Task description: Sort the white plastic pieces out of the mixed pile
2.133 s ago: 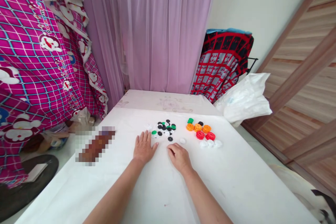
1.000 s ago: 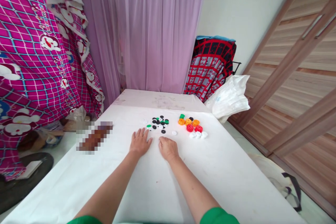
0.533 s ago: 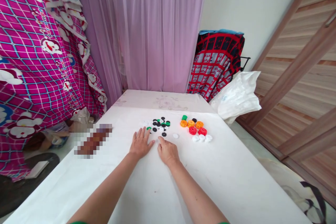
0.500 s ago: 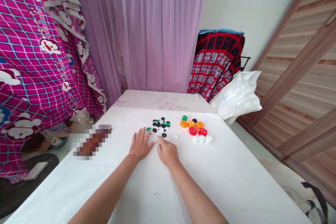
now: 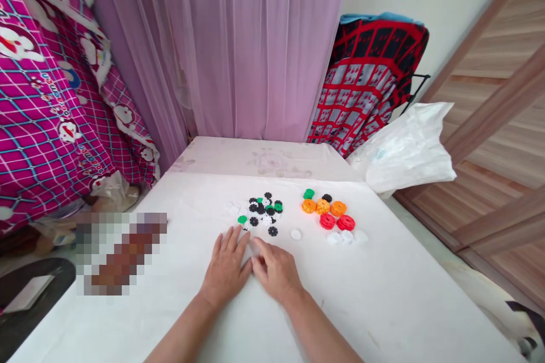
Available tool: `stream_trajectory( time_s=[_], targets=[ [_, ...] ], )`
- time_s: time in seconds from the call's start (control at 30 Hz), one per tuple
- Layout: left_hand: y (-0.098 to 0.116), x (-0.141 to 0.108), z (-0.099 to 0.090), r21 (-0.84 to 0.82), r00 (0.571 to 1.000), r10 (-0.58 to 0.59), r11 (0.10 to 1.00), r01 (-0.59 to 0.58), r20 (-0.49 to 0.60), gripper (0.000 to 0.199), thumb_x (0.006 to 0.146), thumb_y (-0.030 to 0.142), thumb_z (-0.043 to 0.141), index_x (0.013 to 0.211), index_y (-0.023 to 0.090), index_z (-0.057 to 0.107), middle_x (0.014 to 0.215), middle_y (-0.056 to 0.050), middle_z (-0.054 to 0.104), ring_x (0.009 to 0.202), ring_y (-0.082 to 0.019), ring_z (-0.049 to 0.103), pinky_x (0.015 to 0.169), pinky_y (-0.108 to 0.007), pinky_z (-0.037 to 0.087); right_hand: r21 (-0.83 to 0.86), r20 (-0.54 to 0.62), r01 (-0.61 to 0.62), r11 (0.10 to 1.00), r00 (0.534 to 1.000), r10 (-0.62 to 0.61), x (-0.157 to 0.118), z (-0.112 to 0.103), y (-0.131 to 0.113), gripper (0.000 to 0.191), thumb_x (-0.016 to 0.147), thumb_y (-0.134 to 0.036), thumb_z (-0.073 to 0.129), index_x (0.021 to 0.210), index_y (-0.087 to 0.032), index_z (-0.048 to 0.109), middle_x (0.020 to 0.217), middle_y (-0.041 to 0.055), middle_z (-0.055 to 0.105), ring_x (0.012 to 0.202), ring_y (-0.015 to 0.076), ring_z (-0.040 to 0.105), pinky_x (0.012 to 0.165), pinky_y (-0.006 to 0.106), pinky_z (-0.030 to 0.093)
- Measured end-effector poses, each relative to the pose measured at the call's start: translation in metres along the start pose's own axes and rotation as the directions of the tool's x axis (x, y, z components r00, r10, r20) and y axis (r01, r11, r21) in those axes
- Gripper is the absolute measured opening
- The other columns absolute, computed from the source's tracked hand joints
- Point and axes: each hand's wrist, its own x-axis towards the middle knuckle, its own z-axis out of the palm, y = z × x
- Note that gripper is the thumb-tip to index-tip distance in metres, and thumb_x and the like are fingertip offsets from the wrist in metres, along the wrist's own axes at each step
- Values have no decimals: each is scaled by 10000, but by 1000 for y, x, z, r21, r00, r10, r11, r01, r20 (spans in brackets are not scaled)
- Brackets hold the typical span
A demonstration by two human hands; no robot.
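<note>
The left hand and the right hand lie side by side on a white-covered table, both palm down and holding nothing. The left hand is flat with its fingers slightly spread, pointing toward 12 o'clock. The right hand is angled toward 11 o'clock, with its fingers together and its fingertips close to the left thumb.

Just beyond the hands, at 12 o'clock, lies a loose heap of black, green and white toothed plastic discs, though they are small enough in this view that their exact shape is hard to be sure of. The nearest black disc sits just above the gap between the hands, not touching either one. At 1 o'clock, a lone white disc lies apart on the cloth. Farther on, a second group of orange and red discs includes one green piece and one black piece, with white discs along its near edge.

At 10 o'clock, a pixelated brown patch hides whatever lies at the table's edge. Magenta cartoon-print bedding hangs at 10 o'clock, a lilac curtain rises at 12, and a white plastic bag sits at 2 against a red-and-black blanket
</note>
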Motion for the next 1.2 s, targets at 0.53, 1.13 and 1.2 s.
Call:
stream_trajectory(
  time_s=[0.53, 1.13, 1.2],
  targets=[
    [6, -3, -20, -20, 992, 125, 992, -125, 18, 485, 949, 386, 417, 1427, 307, 433, 1485, -17, 469, 1409, -287, 341, 1130, -517, 298, 93, -47, -77, 993, 996, 82, 1, 8, 0, 421, 908, -137, 351, 1193, -250, 640, 879, 49, 693, 781, 144, 658, 713, 219, 503],
    [20, -4, -28, -120, 945, 319, 943, -309, 76, 531, 946, 387, 422, 1464, 282, 374, 1440, -43, 521, 1371, -215, 403, 1198, -457, 174, 136, -122, 32, 990, 992, -16, 13, 2, -6, 296, 943, -296, 432, 1115, -257, 670, 1348, 78, 510, 1253, 242, 442, 1041, 448, 398],
    [22, -4, -28, -138, 946, 316, 942, -305, 69, 522, 945, 398, 424, 1454, 288, 391, 1417, -38, 545, 1334, -206, 448, 1202, -463, 165, 146, -118, 14, 989, 993, 4, 14, 2, -7, 285, 946, -294, 427, 1025, -258, 698, 1348, 65, 515, 1262, 239, 431, 1051, 446, 386]
  ],
)
